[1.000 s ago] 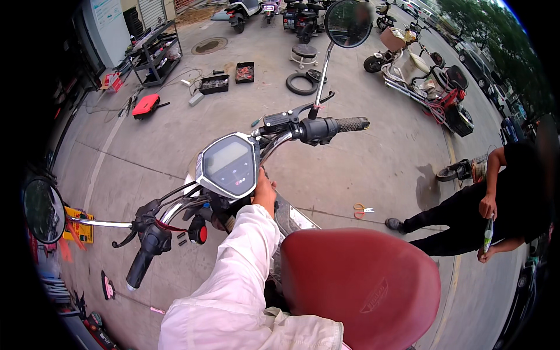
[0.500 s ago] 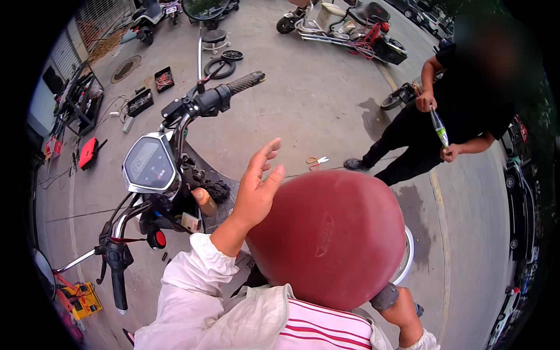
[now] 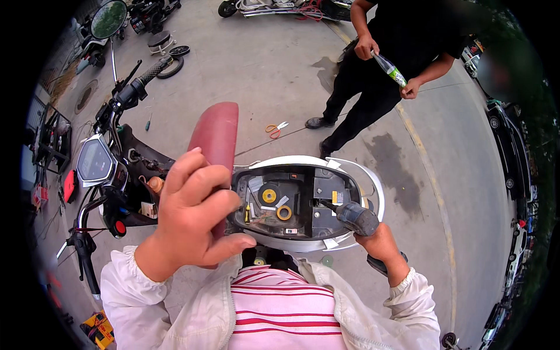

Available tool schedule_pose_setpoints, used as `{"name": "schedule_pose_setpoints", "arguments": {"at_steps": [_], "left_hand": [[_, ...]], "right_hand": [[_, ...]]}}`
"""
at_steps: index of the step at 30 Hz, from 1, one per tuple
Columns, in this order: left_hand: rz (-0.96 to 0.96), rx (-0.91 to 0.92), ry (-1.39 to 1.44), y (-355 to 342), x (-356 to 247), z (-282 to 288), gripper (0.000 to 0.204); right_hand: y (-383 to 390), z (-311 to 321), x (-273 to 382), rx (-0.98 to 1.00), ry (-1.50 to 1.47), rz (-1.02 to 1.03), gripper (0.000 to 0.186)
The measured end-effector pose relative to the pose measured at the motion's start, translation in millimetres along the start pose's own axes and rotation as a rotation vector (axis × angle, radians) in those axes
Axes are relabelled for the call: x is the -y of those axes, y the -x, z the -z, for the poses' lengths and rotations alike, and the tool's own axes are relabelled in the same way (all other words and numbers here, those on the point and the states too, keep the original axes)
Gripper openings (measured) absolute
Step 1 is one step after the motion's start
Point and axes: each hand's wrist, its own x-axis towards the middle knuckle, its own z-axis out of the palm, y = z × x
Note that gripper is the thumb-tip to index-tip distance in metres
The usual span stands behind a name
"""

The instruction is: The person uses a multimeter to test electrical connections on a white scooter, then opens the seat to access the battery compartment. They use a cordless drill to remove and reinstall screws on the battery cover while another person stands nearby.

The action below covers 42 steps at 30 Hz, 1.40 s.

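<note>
The scooter's dark red seat (image 3: pixel 216 137) stands tilted up at the front of the under-seat compartment (image 3: pixel 262 234). My left hand (image 3: pixel 195 210) is in front of it, fingers bent and spread, the thumb stretched out apart; whether it touches the seat is unclear. My right hand (image 3: pixel 382 245) grips a cordless drill (image 3: pixel 358 218), its bit pointing left over the rear panel (image 3: pixel 324 217) inside the compartment. A yellow tape roll (image 3: pixel 284 213), a black disc with a yellow centre (image 3: pixel 269 195) and a yellow-handled screwdriver (image 3: pixel 247 213) lie in the compartment.
Handlebars with a display (image 3: pixel 95 160) stand at left. A person in black (image 3: pixel 402 35) holds a bottle (image 3: pixel 389 69) across from me. Orange-handled scissors (image 3: pixel 275 129) and a screwdriver (image 3: pixel 148 124) lie on the ground. A white rail (image 3: pixel 378 186) curves around the scooter's rear.
The seat has swung up from lying closed, uncovering the compartment. My left hand has moved in front of it. The drill has come over the compartment's rear part.
</note>
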Motion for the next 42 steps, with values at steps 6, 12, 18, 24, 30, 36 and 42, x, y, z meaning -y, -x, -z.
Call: {"name": "schedule_pose_setpoints", "arguments": {"at_steps": [6, 12, 18, 24, 30, 36, 42], "left_hand": [[0.577, -0.114, -0.174, 54.7, 37.1, 58.1, 0.055], [0.642, -0.287, 0.031, 90.6, 68.1, 68.2, 0.059], [0.662, -0.278, -0.015, 84.9, 67.7, 63.0, 0.056], [0.649, -0.249, -0.063, 78.5, 71.1, 62.5, 0.055], [0.622, -0.241, -0.055, 70.0, 72.4, 57.4, 0.053], [0.625, -0.253, -0.063, 67.2, 69.2, 53.7, 0.053], [0.636, -0.241, -0.112, 63.6, 63.5, 52.0, 0.056]], "right_hand": [[-48.3, -16.6, -69.2, -0.001, -0.217, -0.077, 0.033], [-82.4, -23.0, -77.1, 0.062, -0.317, -0.253, 0.019], [-95.6, -25.1, -82.5, 0.127, -0.442, -0.350, 0.016], [-102.7, -22.2, -82.3, 0.180, -0.490, -0.359, 0.017], [-123.9, -5.6, -87.5, 0.296, -0.500, -0.336, 0.007], [-132.6, -3.5, -48.4, 0.217, 0.224, 0.139, 0.020], [-133.0, 0.2, 19.0, 0.398, 0.824, 0.305, 0.019]]}}
